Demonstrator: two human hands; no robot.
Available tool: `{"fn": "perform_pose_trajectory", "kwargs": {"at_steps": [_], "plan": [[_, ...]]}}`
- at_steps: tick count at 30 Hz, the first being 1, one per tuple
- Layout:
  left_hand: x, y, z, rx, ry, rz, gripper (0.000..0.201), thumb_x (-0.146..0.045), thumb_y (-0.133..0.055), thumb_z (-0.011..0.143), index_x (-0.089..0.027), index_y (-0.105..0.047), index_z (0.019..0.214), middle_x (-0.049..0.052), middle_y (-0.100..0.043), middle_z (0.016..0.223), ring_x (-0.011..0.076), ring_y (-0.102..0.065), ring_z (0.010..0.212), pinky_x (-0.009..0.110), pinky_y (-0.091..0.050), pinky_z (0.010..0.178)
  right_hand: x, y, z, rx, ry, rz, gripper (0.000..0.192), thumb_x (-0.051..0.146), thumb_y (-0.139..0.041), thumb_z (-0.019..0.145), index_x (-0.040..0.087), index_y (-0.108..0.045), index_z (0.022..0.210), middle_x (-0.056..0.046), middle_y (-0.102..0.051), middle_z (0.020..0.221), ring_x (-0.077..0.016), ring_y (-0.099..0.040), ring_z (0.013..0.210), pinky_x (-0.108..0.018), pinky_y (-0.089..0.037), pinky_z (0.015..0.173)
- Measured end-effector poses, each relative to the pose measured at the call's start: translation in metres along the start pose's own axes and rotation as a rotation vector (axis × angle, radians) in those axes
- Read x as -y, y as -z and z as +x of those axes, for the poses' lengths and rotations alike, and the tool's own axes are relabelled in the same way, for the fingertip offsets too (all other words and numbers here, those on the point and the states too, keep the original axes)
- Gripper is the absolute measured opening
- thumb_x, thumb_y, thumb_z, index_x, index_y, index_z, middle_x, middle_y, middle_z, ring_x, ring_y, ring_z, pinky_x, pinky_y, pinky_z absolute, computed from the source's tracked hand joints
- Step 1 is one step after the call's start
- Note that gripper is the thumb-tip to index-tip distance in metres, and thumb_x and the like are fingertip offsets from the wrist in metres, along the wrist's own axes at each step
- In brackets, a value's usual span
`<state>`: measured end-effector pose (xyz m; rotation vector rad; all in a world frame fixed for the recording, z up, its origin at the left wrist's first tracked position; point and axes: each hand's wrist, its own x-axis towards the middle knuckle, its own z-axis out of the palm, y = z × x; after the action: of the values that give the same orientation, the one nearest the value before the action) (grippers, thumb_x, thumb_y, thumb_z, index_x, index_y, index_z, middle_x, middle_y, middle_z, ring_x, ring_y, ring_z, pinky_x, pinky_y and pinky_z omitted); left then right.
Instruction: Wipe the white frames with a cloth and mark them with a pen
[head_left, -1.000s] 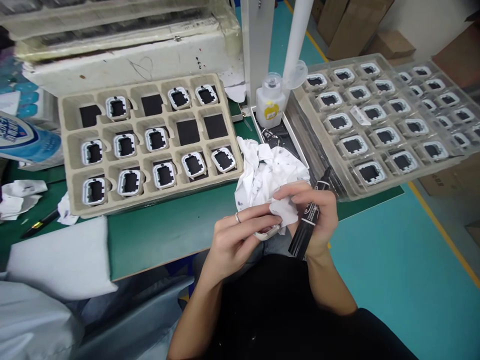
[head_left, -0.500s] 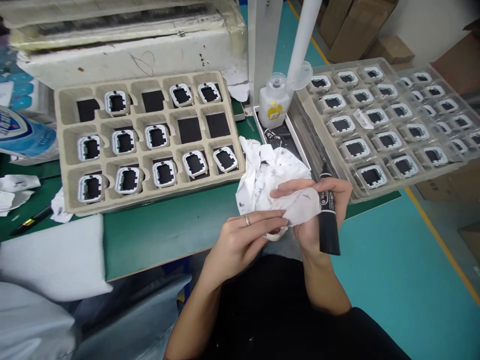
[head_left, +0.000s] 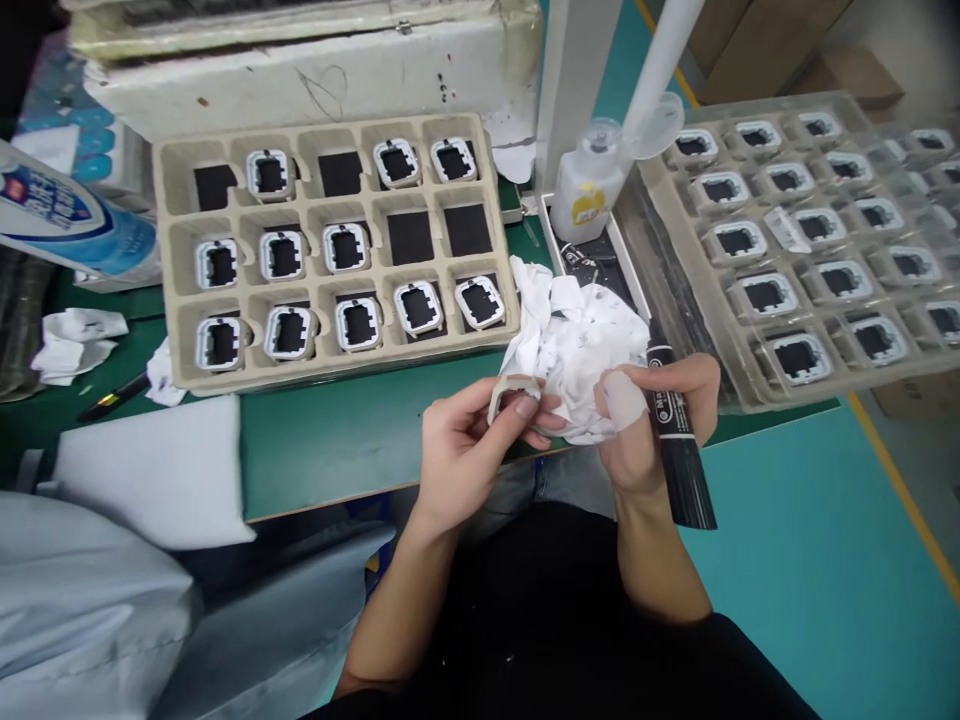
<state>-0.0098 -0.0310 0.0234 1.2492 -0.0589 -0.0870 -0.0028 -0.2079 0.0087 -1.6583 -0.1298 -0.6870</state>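
Note:
My left hand (head_left: 466, 455) is closed around a small square white frame (head_left: 504, 391), gripped between thumb and fingers and tilted up. Its fingers partly hide the frame. A black marker pen (head_left: 681, 450) slants through my right hand (head_left: 637, 455), its thick end pointing down. The same hand also pinches a small white wipe (head_left: 625, 400) at its fingertips. Just beyond both hands lies a crumpled white cloth (head_left: 581, 340) with dark specks. Similar frames with black centres sit in the beige tray (head_left: 330, 376), where several compartments hold only a black pad.
Clear plastic trays (head_left: 739, 385) with more frames stand on the right. A plastic bottle (head_left: 589, 190) with a yellow label sits in a narrow white box (head_left: 630, 275). At left are a blue-and-white pack (head_left: 75, 215), paper scraps (head_left: 79, 340) and a seated person's sleeve (head_left: 82, 600).
My left hand has lifted the frame away from the wipe and turned it up. My right hand has drawn apart to the right, with the wipe now bunched at its fingertips. The view has shifted.

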Motion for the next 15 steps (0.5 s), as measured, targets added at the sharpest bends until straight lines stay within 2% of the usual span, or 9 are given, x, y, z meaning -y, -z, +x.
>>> {"fn": "perform_pose_trajectory", "kwargs": {"at_steps": [2, 3, 6, 9, 12, 15], "plan": [[-0.001, -0.002, 0.002, -0.012, 0.037, -0.053, 0.015, -0.03, -0.085, 0.104, -0.016, -0.088, 0.109, 0.01, -0.09, 0.098, 0.0233, -0.089, 0.081, 0.025, -0.072, 0.065, 0.002, -0.002, -0.002, -0.098, 0.083, -0.014, 0.009, 0.029, -0.081, 0.098, 0.031, -0.076, 0.105, 0.001, -0.068, 0.083, -0.0181, -0.062, 0.065, -0.037, -0.051, 0.06], [-0.002, -0.003, 0.003, -0.013, 0.044, -0.064, 0.015, -0.03, -0.086, 0.103, -0.016, -0.088, 0.108, 0.01, -0.09, 0.098, 0.0232, -0.089, 0.081, 0.025, -0.072, 0.065, 0.003, -0.004, -0.002, -0.084, 0.107, -0.014, 0.009, 0.028, -0.08, 0.097, 0.031, -0.079, 0.105, 0.0, -0.071, 0.084, -0.0196, -0.066, 0.067, -0.038, -0.054, 0.061], [-0.003, -0.002, 0.005, -0.003, 0.04, -0.044, 0.012, -0.028, -0.086, 0.103, -0.017, -0.089, 0.107, 0.008, -0.089, 0.094, 0.0194, -0.087, 0.075, 0.024, -0.072, 0.068, 0.006, -0.009, 0.002, 0.085, 0.143, 0.015, 0.017, 0.019, -0.074, 0.097, 0.031, -0.08, 0.108, -0.002, -0.079, 0.089, -0.0215, -0.073, 0.07, -0.038, -0.059, 0.061], [-0.004, 0.0, 0.006, 0.014, 0.017, 0.01, 0.01, -0.027, -0.086, 0.103, -0.018, -0.09, 0.104, 0.005, -0.087, 0.087, 0.0162, -0.084, 0.069, 0.023, -0.072, 0.071, 0.009, -0.011, 0.009, 0.202, 0.165, 0.04, 0.03, 0.007, -0.071, 0.09, 0.031, -0.079, 0.107, 0.001, -0.081, 0.089, -0.0166, -0.072, 0.065, -0.031, -0.056, 0.056], [-0.001, 0.002, 0.006, 0.036, -0.016, 0.043, 0.009, -0.025, -0.085, 0.103, -0.02, -0.091, 0.107, 0.004, -0.088, 0.088, 0.0163, -0.084, 0.073, 0.023, -0.072, 0.073, 0.011, -0.011, 0.013, 0.251, 0.122, 0.041, 0.028, 0.006, -0.072, 0.088, 0.029, -0.077, 0.102, 0.007, -0.077, 0.081, -0.0099, -0.065, 0.055, -0.024, -0.049, 0.051], [0.003, 0.004, 0.005, 0.047, -0.041, 0.069, 0.012, -0.024, -0.084, 0.104, -0.022, -0.091, 0.113, 0.003, -0.088, 0.09, 0.0155, -0.084, 0.075, 0.023, -0.071, 0.075, 0.011, -0.009, 0.013, 0.273, 0.085, 0.037, 0.026, 0.006, -0.073, 0.088, 0.029, -0.076, 0.101, 0.009, -0.074, 0.076, -0.0086, -0.064, 0.053, -0.022, -0.047, 0.05]]}}
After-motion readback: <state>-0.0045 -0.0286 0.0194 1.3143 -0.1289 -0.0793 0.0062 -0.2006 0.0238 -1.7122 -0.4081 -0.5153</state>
